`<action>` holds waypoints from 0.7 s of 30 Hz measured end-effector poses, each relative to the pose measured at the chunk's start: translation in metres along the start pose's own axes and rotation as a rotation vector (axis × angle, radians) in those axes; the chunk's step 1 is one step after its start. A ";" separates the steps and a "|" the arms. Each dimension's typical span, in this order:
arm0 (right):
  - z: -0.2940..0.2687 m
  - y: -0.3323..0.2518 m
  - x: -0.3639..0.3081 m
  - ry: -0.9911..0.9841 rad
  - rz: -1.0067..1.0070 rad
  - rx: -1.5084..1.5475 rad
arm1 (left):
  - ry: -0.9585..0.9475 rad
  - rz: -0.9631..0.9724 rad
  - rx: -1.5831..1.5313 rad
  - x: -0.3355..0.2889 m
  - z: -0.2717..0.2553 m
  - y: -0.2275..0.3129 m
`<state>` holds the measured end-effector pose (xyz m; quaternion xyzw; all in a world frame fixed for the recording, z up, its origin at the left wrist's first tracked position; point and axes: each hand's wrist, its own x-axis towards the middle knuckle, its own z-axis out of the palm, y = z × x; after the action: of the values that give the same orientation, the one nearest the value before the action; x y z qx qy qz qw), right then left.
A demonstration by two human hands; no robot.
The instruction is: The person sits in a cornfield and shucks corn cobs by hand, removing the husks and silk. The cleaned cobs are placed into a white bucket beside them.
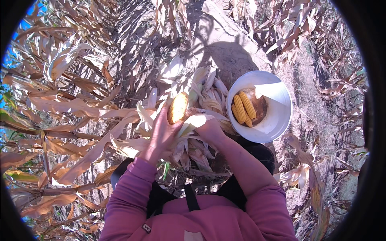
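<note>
A yellow ear of corn (178, 107) stands out from its pale, peeled-back husk in front of me. My left hand (161, 127) is closed around the ear's lower part, with the thumb along its near side. Just to the right, my right hand (209, 129) is closed on a strip of dry husk (194, 123) pulled away from the ear; its fingertips are mostly hidden. Beyond and below both hands lie loose dry husks (212, 98) in a pile.
To the right of my right hand stands a white bucket (284, 105) with several husked corn cobs (243, 107) at its bottom. Dry corn stalks (72, 134) and leaves crowd the left side. Bare, sunlit soil (221, 18) stretches ahead, partly shadowed.
</note>
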<state>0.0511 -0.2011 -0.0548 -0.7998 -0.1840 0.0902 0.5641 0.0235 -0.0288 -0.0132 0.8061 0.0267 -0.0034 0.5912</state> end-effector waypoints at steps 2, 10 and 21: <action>0.002 -0.002 -0.003 -0.055 -0.022 -0.039 | -0.013 0.023 -0.081 0.004 0.002 -0.015; -0.006 -0.017 -0.004 -0.025 -0.191 -0.049 | -0.125 -0.124 -0.489 0.004 -0.005 -0.027; -0.021 -0.020 -0.006 -0.347 -0.117 0.253 | -0.055 -0.173 -0.793 0.008 -0.010 -0.039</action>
<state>0.0494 -0.2156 -0.0294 -0.6830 -0.3117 0.2158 0.6243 0.0296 -0.0077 -0.0476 0.5099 0.0780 -0.0641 0.8543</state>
